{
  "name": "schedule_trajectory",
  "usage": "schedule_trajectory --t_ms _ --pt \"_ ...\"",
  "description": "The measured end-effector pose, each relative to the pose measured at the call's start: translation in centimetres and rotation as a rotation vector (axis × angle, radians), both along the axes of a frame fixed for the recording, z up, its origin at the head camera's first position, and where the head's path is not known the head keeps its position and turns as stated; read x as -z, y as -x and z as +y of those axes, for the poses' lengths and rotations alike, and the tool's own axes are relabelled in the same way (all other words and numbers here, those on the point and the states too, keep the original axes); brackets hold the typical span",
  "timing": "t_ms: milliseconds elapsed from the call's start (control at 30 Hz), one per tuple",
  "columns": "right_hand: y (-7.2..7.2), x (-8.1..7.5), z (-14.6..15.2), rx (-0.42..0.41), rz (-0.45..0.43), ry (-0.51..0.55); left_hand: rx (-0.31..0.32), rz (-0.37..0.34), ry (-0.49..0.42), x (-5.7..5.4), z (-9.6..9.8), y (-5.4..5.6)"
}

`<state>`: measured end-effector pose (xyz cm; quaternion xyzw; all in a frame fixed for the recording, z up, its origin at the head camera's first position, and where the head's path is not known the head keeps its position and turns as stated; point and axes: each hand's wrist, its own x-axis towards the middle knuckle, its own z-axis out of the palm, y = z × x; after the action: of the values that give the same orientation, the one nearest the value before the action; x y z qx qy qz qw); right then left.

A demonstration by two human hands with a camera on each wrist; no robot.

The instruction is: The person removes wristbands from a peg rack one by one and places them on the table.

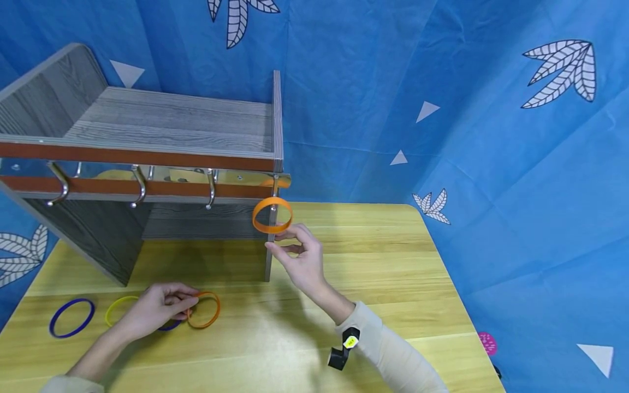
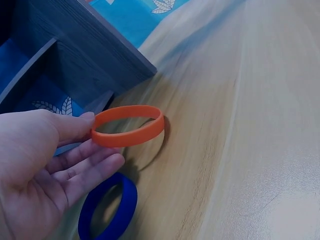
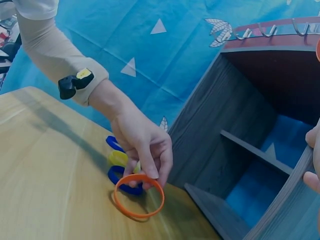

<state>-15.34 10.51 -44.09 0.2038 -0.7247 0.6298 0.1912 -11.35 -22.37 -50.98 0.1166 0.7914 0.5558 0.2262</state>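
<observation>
Between thumb and fingertips my left hand (image 1: 159, 308) pinches an orange silicone wristband (image 2: 131, 140) by its edge, close over the table. A blue wristband (image 2: 131, 202) lies beneath that hand, partly hidden by it in the head view. Another orange wristband (image 1: 257, 221) hangs from the rightmost hook of the grey wooden shelf (image 1: 182, 117). Just below this hanging band is my right hand (image 1: 306, 262), thumb and fingers apart with nothing between them, near the shelf's right side panel. Only its fingertips show at the right wrist view's edge.
Left of my left hand, a yellow wristband (image 1: 109, 314) and a blue-purple wristband (image 1: 53, 327) lie on the wooden table (image 1: 393, 284). Several metal hooks (image 1: 140, 185) stick out along the shelf's front rail. A blue patterned cloth (image 1: 358, 82) hangs behind.
</observation>
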Motion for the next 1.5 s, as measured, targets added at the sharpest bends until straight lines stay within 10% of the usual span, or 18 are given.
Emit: schedule_trajectory --t_ms 1000,1500 --pt "-0.1 0.0 0.0 0.003 0.01 0.002 -0.017 0.005 0.054 -0.6 -0.6 -0.2" --pt "-0.2 0.0 0.0 0.008 0.008 -0.001 -0.116 0.181 0.1 -3.3 0.1 -0.2"
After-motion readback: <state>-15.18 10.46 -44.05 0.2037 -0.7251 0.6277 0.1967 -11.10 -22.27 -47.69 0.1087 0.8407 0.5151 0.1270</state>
